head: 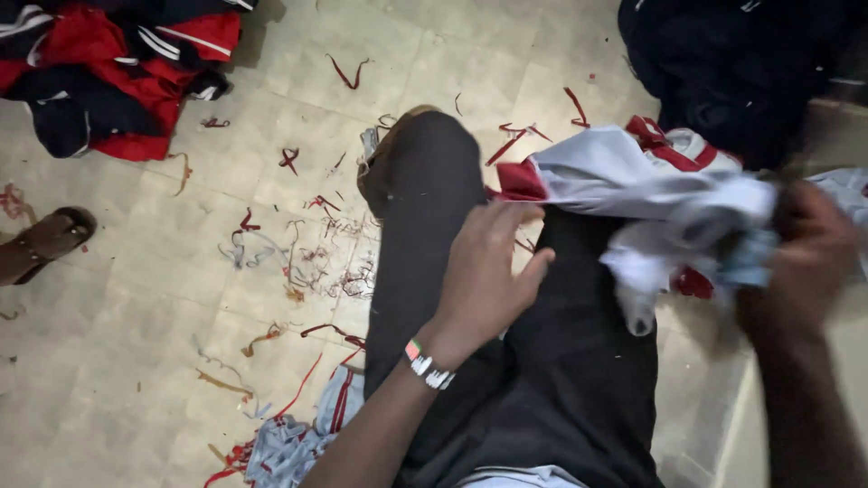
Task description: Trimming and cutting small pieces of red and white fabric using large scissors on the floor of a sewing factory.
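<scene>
The person sits with legs in dark trousers (425, 226) stretched out over a pale tiled floor (117, 343), looking down at both hands.

The left hand (484, 271) rests flat and open on the left thigh, fingers spread loosely, its fingertips just touching the red edge of a crumpled white and red fabric garment (624, 181). Its grip is open and holds nothing. A beaded wristband in red, green and white (425, 361) circles the left wrist.

The right hand (809, 253) is blurred; its grip is closed on the bunched right end of the white and red garment, where a light blue patch of cloth shows between the fingers. The garment lies across the lap, draped from the left knee area over to the right hand, with a white fold hanging down over the right thigh.

Thin red and grey fabric trimmings (316, 262) are scattered over the floor to the left of the legs. A pile of red and navy garments with white stripes (108, 72) sits at the upper left, well apart from the hands. A brown sandal (45, 239) lies at the left edge. A dark navy heap of cloth (732, 63) fills the upper right corner. A light grey striped cloth (298, 438) lies on the floor by the left forearm.
</scene>
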